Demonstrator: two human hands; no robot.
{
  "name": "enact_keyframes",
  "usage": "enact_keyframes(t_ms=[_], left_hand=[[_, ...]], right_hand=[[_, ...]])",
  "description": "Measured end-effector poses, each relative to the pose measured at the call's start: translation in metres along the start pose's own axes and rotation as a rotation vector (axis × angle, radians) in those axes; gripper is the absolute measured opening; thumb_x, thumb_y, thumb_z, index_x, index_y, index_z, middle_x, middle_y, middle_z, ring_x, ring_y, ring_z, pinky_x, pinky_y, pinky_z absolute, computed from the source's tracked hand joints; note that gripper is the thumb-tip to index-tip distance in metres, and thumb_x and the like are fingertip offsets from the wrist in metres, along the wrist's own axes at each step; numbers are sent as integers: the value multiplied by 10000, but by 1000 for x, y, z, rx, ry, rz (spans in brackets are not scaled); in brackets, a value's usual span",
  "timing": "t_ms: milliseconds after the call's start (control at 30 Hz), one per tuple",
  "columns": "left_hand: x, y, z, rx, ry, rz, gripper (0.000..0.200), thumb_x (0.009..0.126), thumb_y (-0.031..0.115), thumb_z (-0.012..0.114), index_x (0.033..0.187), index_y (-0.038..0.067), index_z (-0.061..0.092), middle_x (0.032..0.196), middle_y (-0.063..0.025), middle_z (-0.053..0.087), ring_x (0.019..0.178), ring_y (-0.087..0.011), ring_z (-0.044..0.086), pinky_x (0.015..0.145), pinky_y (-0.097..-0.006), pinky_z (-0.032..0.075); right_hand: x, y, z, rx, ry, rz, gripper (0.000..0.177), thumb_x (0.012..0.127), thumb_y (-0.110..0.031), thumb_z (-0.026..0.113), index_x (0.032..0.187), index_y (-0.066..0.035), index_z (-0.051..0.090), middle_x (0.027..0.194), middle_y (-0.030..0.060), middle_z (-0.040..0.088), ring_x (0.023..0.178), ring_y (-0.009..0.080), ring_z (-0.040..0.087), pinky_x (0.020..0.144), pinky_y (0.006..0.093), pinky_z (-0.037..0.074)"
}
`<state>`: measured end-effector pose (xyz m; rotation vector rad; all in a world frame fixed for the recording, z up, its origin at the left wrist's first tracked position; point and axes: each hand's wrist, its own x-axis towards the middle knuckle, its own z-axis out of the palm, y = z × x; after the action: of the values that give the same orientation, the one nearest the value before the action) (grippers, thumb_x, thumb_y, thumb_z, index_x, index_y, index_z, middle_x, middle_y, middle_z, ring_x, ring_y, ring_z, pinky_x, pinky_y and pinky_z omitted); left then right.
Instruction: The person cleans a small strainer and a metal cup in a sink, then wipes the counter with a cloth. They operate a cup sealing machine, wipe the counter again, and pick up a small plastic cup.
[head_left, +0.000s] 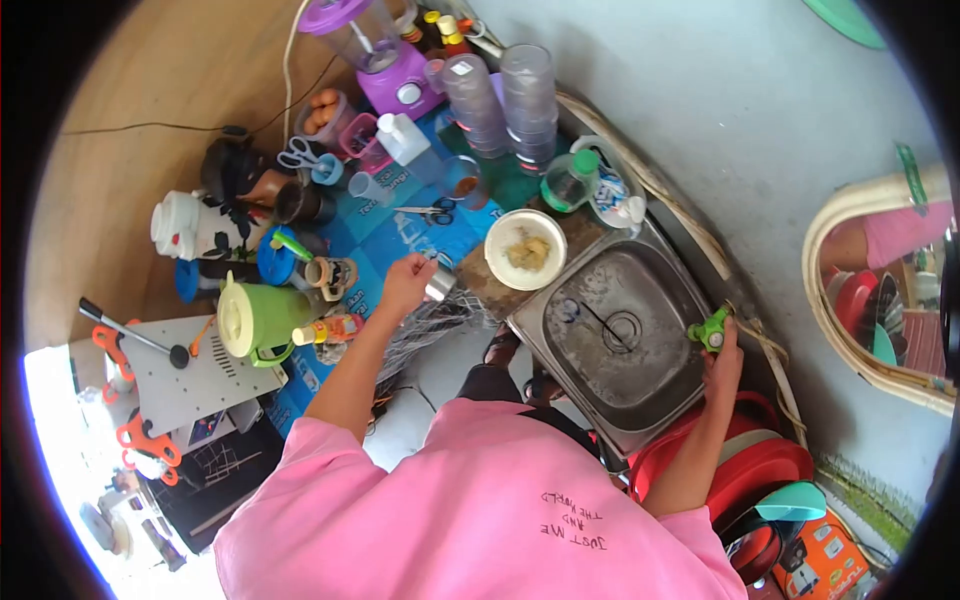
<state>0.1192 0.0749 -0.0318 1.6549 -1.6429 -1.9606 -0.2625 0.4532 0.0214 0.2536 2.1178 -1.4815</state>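
Observation:
My left hand (405,285) is closed around a small shiny metal cup (441,284), held over the counter edge just left of a white bowl (525,249) with yellowish food in it. My right hand (722,360) reaches across the steel sink (610,340) and grips a small green tap handle (711,329) at the sink's far right rim. The sink basin looks wet, with a round drain in its middle. My pink shirt fills the lower part of the view.
The blue-covered counter is crowded: a purple blender (385,55), stacked plastic cups (500,100), scissors (432,211), a green jug (255,318), a white kettle (185,228) and bottles. A cup sealing machine (175,375) stands left. Red basins (760,470) sit below the sink, a wicker basket (880,290) at right.

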Motion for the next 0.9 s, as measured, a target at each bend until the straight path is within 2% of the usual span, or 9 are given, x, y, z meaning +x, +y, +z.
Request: enact_keyframes(t_ms=[67,267,367,400,567,667,733,800,900], left_hand=[[16,-19,-17,830,346,444,209,927,240,633,855,44,640,837,-158,712,731,-353,690,690,-469,561],[37,-34,-14,955,636,271,182,908,247,643,943,69,639,1036,-145,688,999,-351,644,801,-508,545],[56,-53,-25,883,682,243,189,910,241,643,1003,77,661,1136,-131,678,1099,-333,616,867,-482,541],[67,-62,-30,890,724,359,214,908,242,648,1045,79,669,1207,-125,654,1150,-328,592,925,-474,519],[60,-50,-34,897,800,571,263,886,216,672,1101,65,688,1350,-133,605,1248,-344,546,1068,-460,439],[28,-41,-36,993,891,697,269,873,184,682,1115,68,685,1302,-152,627,1208,-348,572,1078,-482,425],[-9,-55,-37,791,721,777,227,852,139,689,1064,58,686,1196,-161,676,1136,-353,617,1050,-501,442],[-61,-85,-44,811,605,722,200,826,124,703,1013,59,686,1040,-149,714,1008,-363,662,966,-480,499],[-129,-158,-71,725,645,317,219,826,197,711,994,62,676,964,-129,720,918,-323,691,858,-461,532]], right_hand=[[-14,-21,-3,-190,-33,162,594,894,-702,525,906,-129,682,622,-20,530,432,50,369,383,221,225],[9,14,-17,255,-322,342,545,906,-631,536,859,-91,588,616,-24,463,439,76,356,378,230,250],[-15,26,10,1222,-681,386,454,907,-431,607,934,8,497,713,11,372,522,106,293,430,261,264],[-18,27,19,1204,-695,400,454,907,-431,607,934,8,497,713,11,372,522,106,293,430,261,264],[-16,33,43,1591,-647,295,356,846,-302,694,930,-18,495,714,9,327,560,122,279,454,273,251],[-19,32,45,1614,-616,318,357,831,-301,712,926,-24,507,718,11,353,562,125,305,459,276,260],[-21,29,47,1599,-596,324,358,825,-298,722,931,-23,518,720,12,367,559,126,318,462,277,265],[-34,26,55,1540,-461,257,414,863,-415,666,943,-24,553,711,14,392,549,132,342,468,288,287],[-52,25,72,1558,-275,312,506,908,-538,546,959,-36,590,700,9,407,544,138,353,473,293,311]])
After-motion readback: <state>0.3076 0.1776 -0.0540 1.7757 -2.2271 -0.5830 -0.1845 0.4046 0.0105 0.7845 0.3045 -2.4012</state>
